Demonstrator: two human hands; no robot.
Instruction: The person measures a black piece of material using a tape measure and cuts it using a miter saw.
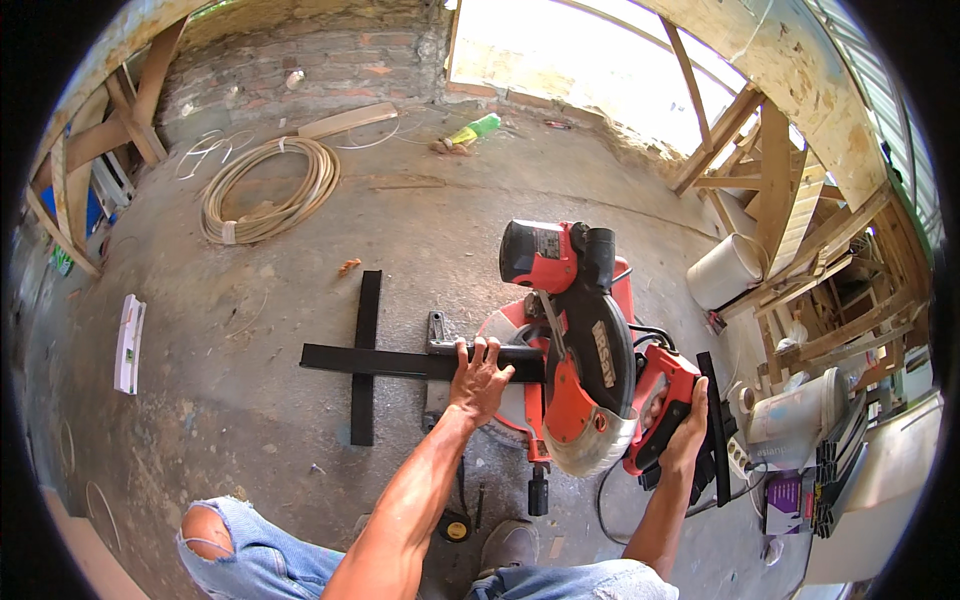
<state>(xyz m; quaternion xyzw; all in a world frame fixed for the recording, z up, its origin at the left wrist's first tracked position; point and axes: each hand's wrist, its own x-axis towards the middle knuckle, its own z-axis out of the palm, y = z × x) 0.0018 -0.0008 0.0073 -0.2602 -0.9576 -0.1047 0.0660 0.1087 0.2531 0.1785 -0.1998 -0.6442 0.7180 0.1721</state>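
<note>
A red and black miter saw (590, 340) stands on the floor in front of me, its blade guard tipped toward me. A long black bar (400, 362) lies across the saw's base, its right end under the saw head. My left hand (480, 385) presses on this bar, fingers curled over it by the grey metal fence (437, 328). A second black bar (363, 410) lies crosswise beneath the first one's left part. My right hand (686, 425) is closed round the saw's red handle (662, 405); some of its fingers are hidden.
A tape measure (455, 526) lies near my shoe (510, 545). Farther off are a coiled hose (232, 215), a green bottle (478, 128) and a white spirit level (129, 343). Buckets (725, 272), a power strip (738, 457), cables and timber crowd the right.
</note>
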